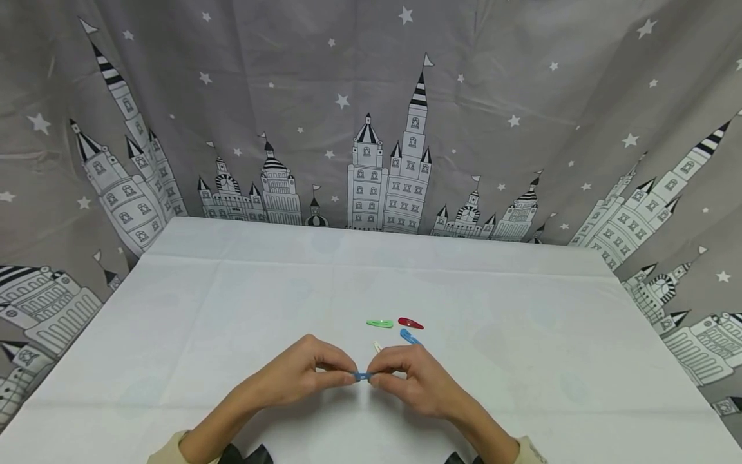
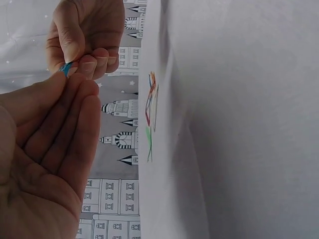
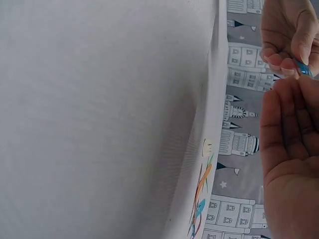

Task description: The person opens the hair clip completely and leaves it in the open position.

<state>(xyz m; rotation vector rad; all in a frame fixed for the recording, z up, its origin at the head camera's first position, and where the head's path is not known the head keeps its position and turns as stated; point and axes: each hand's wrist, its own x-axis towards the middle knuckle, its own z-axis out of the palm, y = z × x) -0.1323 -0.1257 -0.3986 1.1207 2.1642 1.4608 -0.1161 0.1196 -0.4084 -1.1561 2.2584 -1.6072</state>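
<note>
A small blue snap hair clip spans the short gap between both hands, low over the white table. My left hand pinches one end of it between thumb and fingertips. At the other end, the thumb and fingers of my right hand pinch it too. Seen in the left wrist view, only a bit of the blue clip shows between the fingertips. From the right wrist, the same clip sticks out under the left thumb, and the rest of it is covered by fingers.
Just beyond the hands lie a green hair clip, a red one, another blue one and a pale one, partly hidden. An orange clip shows among them from the right wrist. A grey castle-print curtain hangs behind the table.
</note>
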